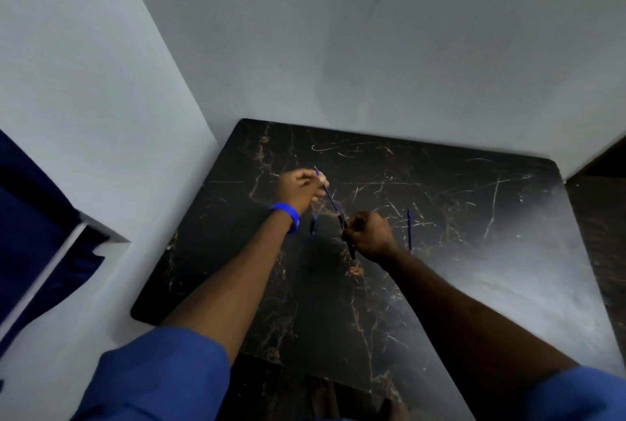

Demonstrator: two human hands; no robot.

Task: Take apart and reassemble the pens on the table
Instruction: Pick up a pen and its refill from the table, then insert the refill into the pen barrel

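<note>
Near table [305,302] half open; blue pen [409,229] right.

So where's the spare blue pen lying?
In the head view, the blue pen lies on the dark table, just right of the right hand, apart from it.

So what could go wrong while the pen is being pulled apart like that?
1. The thin blue refill pinched by the left hand looks bendy; tugged crooked from the dark barrel in the right hand, it might kink.
2. The small dark piece lying on the table sits close under the left wrist and could get knocked away.
3. The dim light makes small parts easy to lose.
</note>
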